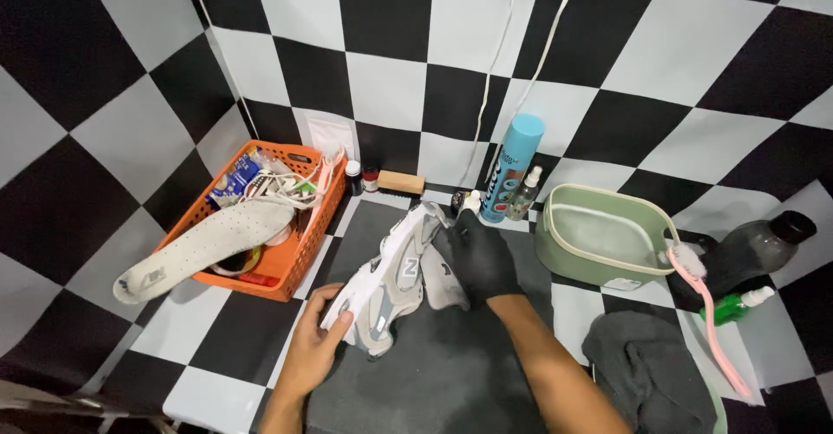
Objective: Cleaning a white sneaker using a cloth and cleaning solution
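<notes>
Sneaker [395,282] at frame centre, long axis running lower left to upper right; bare left hand [314,340] clamped on its sole, gloved right hand [479,256] closed on the upper.

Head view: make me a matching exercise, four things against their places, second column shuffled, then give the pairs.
Things:
1. sneaker
2. insole
3. pink brush
4. blue spray can

Places:
A. lying across the orange basket
B. standing by the wall behind the green basin
C. held between the bare left hand and the black-gloved right hand
D. head resting on the green basin's right rim

Pairs: 1-C, 2-A, 3-D, 4-B
</notes>
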